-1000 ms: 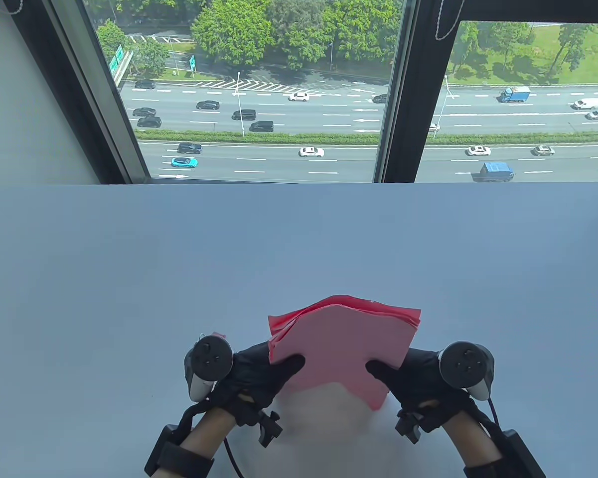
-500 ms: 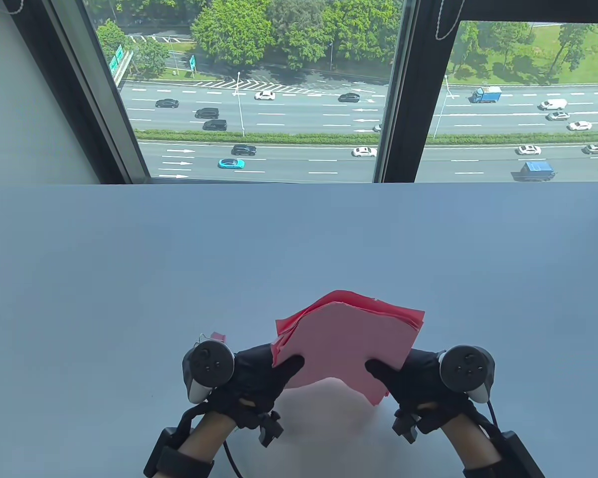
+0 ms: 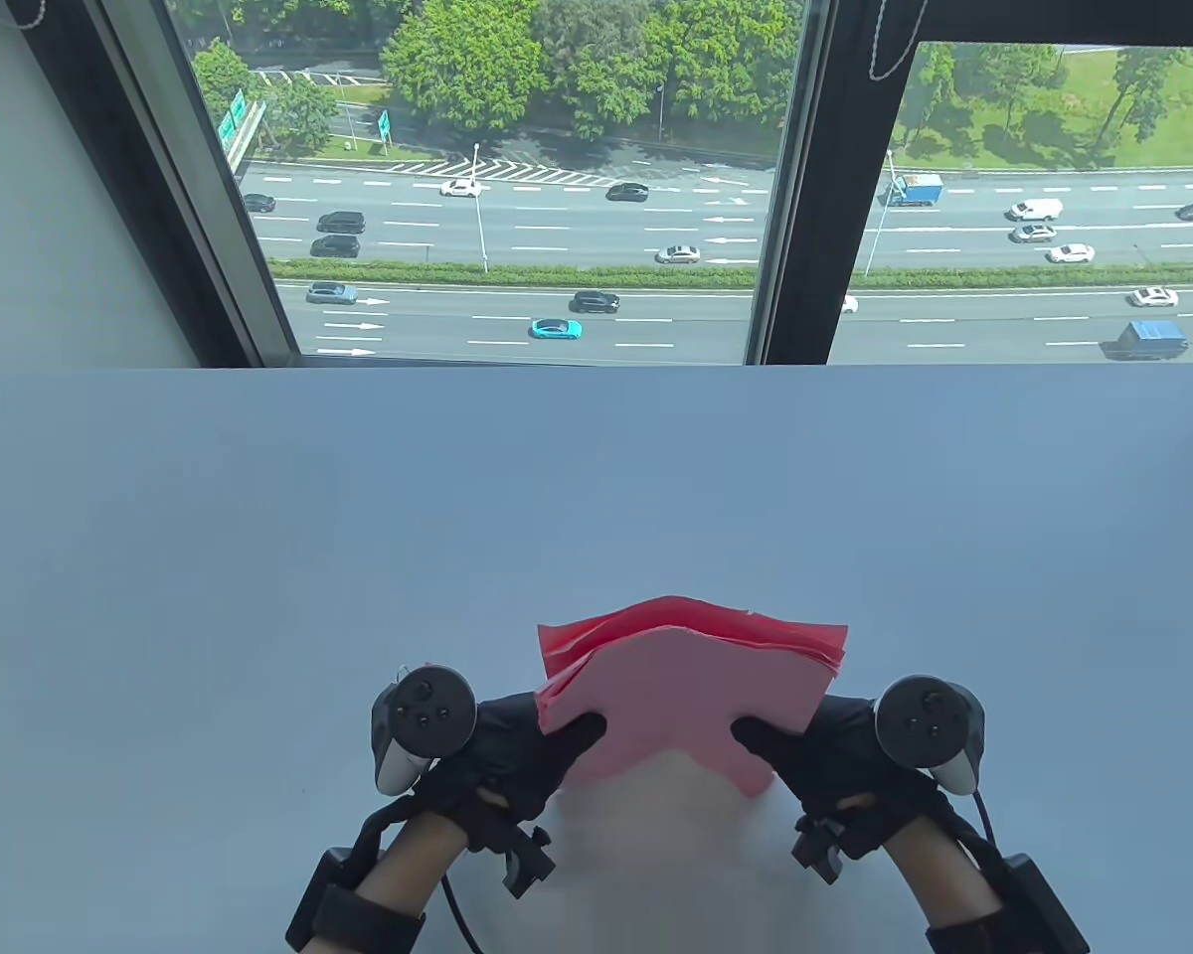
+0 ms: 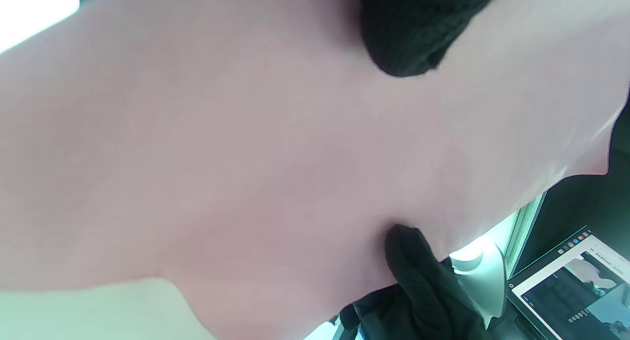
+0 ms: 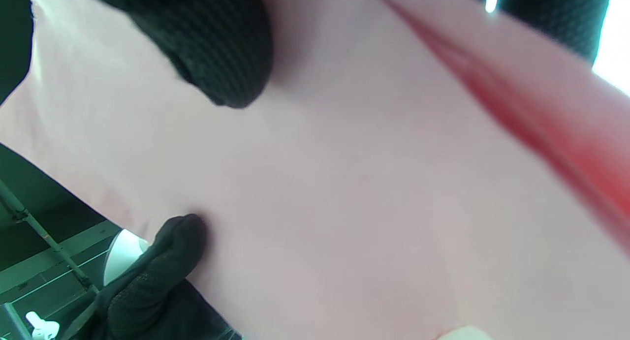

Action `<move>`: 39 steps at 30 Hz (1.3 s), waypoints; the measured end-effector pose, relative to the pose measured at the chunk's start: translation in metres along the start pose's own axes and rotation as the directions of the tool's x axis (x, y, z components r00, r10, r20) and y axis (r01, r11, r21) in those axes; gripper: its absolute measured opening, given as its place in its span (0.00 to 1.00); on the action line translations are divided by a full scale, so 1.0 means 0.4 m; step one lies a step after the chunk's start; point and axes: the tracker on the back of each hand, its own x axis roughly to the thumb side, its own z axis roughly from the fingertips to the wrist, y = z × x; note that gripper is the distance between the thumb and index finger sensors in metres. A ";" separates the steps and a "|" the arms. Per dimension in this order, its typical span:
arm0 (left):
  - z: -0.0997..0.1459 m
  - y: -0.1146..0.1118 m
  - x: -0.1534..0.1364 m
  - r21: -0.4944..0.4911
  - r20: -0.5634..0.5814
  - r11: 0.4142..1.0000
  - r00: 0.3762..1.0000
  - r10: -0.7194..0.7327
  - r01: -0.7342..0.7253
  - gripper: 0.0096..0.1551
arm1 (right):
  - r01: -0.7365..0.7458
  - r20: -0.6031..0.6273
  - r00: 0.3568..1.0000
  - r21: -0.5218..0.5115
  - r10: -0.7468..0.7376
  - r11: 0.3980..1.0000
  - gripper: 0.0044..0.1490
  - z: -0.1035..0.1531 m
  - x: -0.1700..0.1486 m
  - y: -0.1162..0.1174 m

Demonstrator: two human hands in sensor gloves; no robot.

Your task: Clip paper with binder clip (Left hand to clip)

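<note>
Pink paper (image 3: 691,686) stands on the desk's (image 3: 258,556) near edge — left hand (image 3: 502,750) and right hand (image 3: 820,755) pinching its sides; no clip visible.

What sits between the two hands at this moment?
The pink paper stack, gripped at its sides by the left hand and right hand. Clearest in the table view; no binder clip visible there.

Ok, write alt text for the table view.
Two gloved hands, left hand and right hand, hold a stack of pink paper upright on a pale table, thumbs on its near face. Behind, a window overlooks a highway.
</note>
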 end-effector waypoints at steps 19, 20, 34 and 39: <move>0.009 0.036 -0.023 0.118 -0.002 0.907 0.913 0.407 -0.404 0.28 | 0.144 -0.160 0.974 -0.102 -0.160 0.984 0.46 0.002 -0.079 -0.030; 0.010 0.038 -0.020 0.128 0.014 0.901 0.909 0.416 -0.415 0.28 | 0.163 -0.159 0.971 -0.105 -0.178 0.981 0.47 0.002 -0.079 -0.029; 0.016 0.035 0.015 0.146 0.132 0.870 0.881 0.455 -0.471 0.28 | 0.283 -0.157 0.941 -0.116 -0.299 0.952 0.67 0.007 -0.080 -0.032; 0.015 0.028 0.016 0.127 0.128 0.843 0.852 0.508 -0.522 0.28 | 0.292 -0.166 0.941 -0.041 -0.294 0.956 0.65 0.004 -0.065 -0.004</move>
